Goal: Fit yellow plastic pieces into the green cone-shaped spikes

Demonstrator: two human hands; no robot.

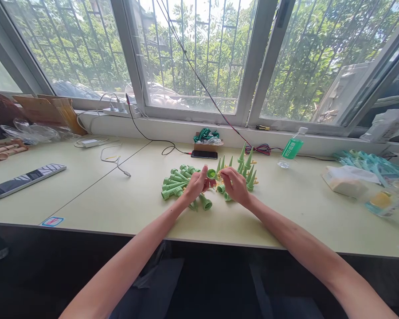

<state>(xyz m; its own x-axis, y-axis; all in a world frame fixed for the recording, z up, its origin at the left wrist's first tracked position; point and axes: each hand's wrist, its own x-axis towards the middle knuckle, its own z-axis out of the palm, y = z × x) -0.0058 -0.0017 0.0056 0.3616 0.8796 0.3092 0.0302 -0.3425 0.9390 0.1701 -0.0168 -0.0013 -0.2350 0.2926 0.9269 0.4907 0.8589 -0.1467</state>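
My left hand [197,185] is closed around a green plastic spike [211,174], its round open socket facing up toward me. Close beside it, my right hand [234,185] pinches its fingertips at a small yellow piece [219,175], partly hidden by the fingers. Under and left of my left hand lies a pile of green spikes [174,181] with ribbed socket ends. Beyond my right hand, several green spikes [249,157] with yellow side pieces stand point up. One loose spike [206,203] lies with its socket toward the table's front.
A black phone [204,154] lies before a small box of green items [206,136]. A water bottle [291,148] stands right of a coiled cable [262,149]. Farther right is a tissue pack [350,181]. At left lie a large phone-like device [26,179] and a white cable [115,161].
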